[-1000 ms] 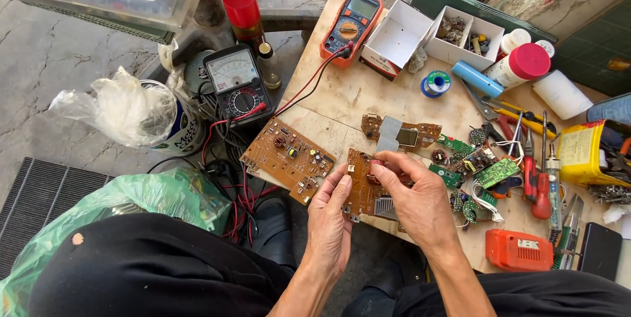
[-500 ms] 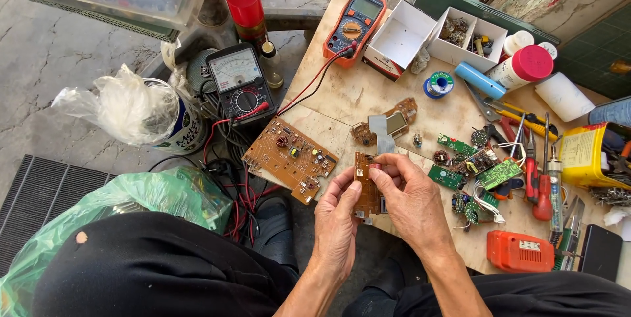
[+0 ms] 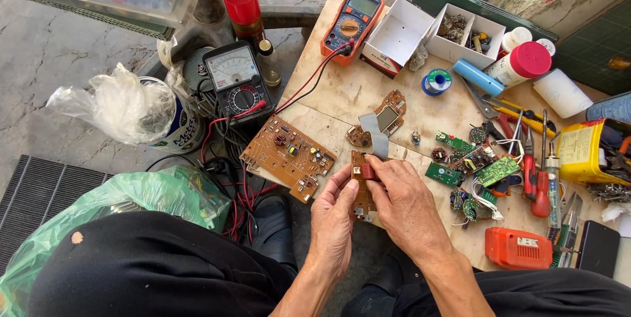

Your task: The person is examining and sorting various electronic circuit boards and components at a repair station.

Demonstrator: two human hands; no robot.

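Note:
Both of my hands hold a small narrow brown circuit board [image 3: 359,174] upright over the near edge of the wooden table [image 3: 342,93]. My left hand [image 3: 334,222] grips its left side. My right hand [image 3: 405,206] pinches a small dark red part on the board's upper end. A grey ribbon cable [image 3: 376,138] runs from the board up to a small brown board with a display [image 3: 389,113]. A larger brown circuit board [image 3: 287,155] lies just left of my hands.
On the table are an orange multimeter [image 3: 351,22], white boxes [image 3: 427,34], a solder spool [image 3: 436,82], green boards [image 3: 486,169], pliers and screwdrivers [image 3: 534,159], a yellow box [image 3: 588,153] and an orange case [image 3: 518,249]. An analog meter [image 3: 235,80], red spray can [image 3: 242,5] and plastic bags [image 3: 118,103] sit left.
The view has shifted slightly. My hands turned the small board more upright and drew it closer, and the ribbon cable with the display board moved along with it.

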